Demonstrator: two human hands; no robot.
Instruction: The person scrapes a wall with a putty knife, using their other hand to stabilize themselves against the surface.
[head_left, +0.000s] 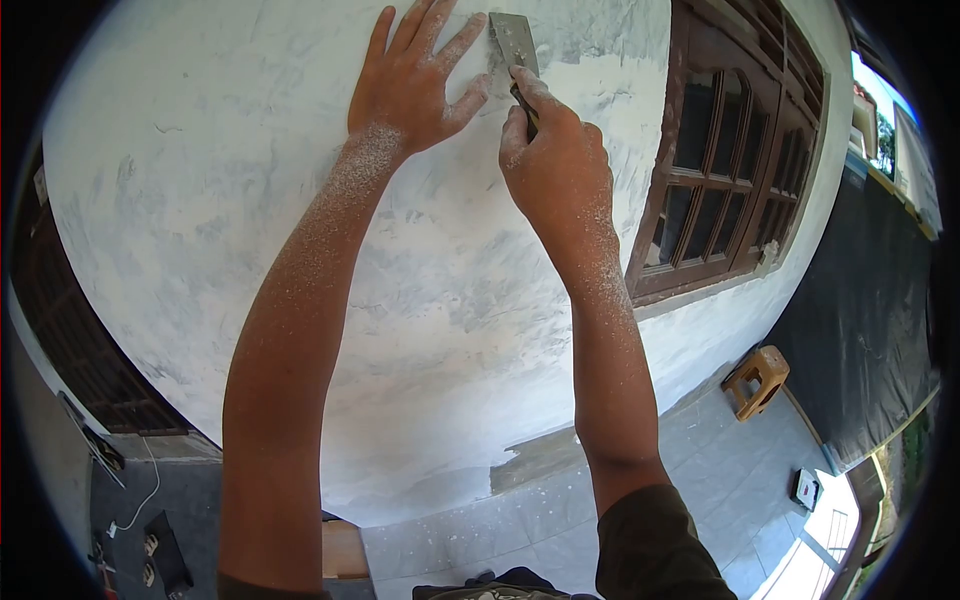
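Note:
My right hand grips the dark handle of a putty knife, its flat metal blade pointing up against the wall. To its left, my left hand lies flat on the white, patchy wall with its fingers spread. White dust speckles both hands and forearms. Grey smears and uneven white coating cover the wall around the blade. The fingertips of my left hand reach the top edge of the view.
A brown wooden window is set in the wall at right. A tan plastic stool stands on the grey tiled floor. Dark sheeting hangs at far right. A white cable and dark objects lie at lower left.

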